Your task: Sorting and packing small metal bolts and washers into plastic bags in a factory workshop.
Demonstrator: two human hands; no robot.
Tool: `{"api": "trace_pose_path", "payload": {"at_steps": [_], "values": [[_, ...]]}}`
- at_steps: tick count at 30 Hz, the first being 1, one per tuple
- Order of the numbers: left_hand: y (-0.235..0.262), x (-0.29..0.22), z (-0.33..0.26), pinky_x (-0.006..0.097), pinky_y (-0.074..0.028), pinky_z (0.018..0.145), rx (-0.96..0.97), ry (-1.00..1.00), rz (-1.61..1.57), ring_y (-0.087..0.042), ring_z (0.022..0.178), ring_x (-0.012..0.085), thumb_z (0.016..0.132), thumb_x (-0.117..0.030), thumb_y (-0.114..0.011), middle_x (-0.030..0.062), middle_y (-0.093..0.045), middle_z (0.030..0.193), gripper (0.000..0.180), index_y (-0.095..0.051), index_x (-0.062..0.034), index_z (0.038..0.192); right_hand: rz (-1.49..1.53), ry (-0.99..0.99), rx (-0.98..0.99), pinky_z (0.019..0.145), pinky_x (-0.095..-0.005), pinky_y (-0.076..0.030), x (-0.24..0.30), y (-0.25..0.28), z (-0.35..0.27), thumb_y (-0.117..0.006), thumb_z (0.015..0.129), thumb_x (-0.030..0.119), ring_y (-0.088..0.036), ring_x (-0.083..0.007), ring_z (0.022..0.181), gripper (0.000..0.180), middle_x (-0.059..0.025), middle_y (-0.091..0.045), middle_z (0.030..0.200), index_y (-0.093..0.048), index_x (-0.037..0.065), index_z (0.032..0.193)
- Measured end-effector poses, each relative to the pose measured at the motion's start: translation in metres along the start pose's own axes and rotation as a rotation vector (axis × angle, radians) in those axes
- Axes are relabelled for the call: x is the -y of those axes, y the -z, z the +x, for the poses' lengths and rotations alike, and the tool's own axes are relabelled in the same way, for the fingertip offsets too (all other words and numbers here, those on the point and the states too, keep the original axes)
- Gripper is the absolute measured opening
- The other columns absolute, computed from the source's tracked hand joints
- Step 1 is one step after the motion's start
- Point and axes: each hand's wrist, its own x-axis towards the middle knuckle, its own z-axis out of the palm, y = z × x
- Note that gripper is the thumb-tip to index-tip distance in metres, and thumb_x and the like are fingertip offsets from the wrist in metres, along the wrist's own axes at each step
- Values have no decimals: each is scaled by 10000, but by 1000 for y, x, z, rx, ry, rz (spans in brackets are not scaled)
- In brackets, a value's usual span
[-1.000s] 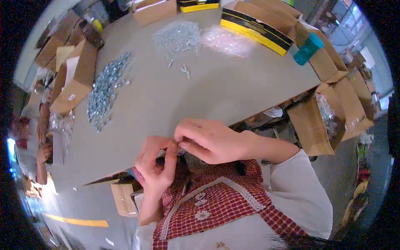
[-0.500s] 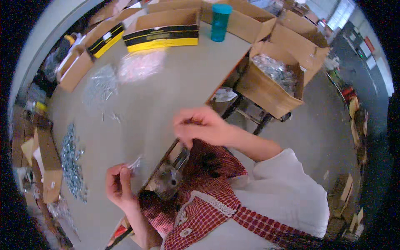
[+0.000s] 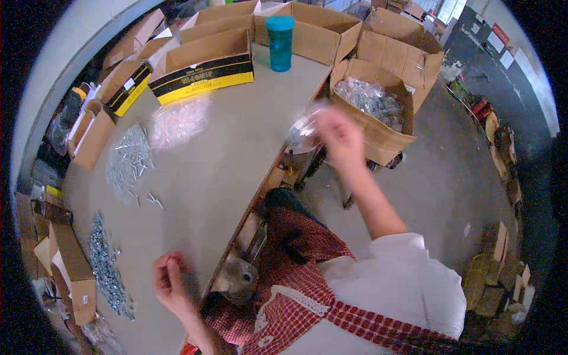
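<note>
Holding: right hand (image 3: pixel 338 137) pinches a small clear bag (image 3: pixel 303 131), blurred, upper centre.
Direction: open box (image 3: pixel 378 139) of bags just right of it.
Left hand (image 3: pixel 171 283): lower left, fingers curled, contents unclear.

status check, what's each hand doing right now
Right hand up by the open box of bagged parts, holding a small clear bag, blurred. Left hand resting on the table, loosely curled. Nothing between them.

Teal cup (image 3: pixel 280 41), yellow-black box (image 3: pixel 201 74), red-checked apron (image 3: pixel 307 296) — perhaps clear bag (image 3: pixel 305 127)
</note>
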Motion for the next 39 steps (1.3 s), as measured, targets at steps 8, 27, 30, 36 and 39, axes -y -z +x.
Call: {"api": "trace_pose_path", "payload": {"at_steps": [8,27,30,36,39], "values": [[28,23,1,255,-462,728,-19,-164,86,-580,828,121,959,-45,-569,44,-651,916,73,-617,-33,1013,-346,397,110,767,-300,-532,-1,-27,13,-584,845,-43,-654,-213,854,187,-97,-650,983,-649,17,1010],[27,5,-8,263,-506,764,-95,49,55,-635,882,127,970,-69,-573,75,-701,965,171,-616,2,1119,-720,893,763,673,-464,-532,-20,-224,13,-633,794,140,-643,-327,821,171,-104,-634,920,-626,79,953],[4,-19,-7,268,-515,747,-8,161,-53,-644,875,132,986,-110,-561,79,-709,979,262,-605,13,1214,-600,1075,911,691,-459,-558,11,-206,-42,-636,773,203,-658,-309,833,286,-116,-651,1028,-665,81,1030],[24,10,2,271,-535,657,-42,41,180,-670,787,132,1001,-142,-557,71,-721,917,278,-608,27,1216,-194,1063,1108,721,-429,-561,31,-218,-77,-650,864,212,-667,-285,870,295,-103,-651,1055,-637,82,1128],[17,-20,-13,252,-528,645,-51,121,-67,-650,775,93,999,-115,-555,57,-714,878,191,-645,22,1097,36,229,1176,660,-322,-544,40,-235,-61,-673,926,210,-660,-174,780,199,-92,-664,961,-634,37,1018]]}}
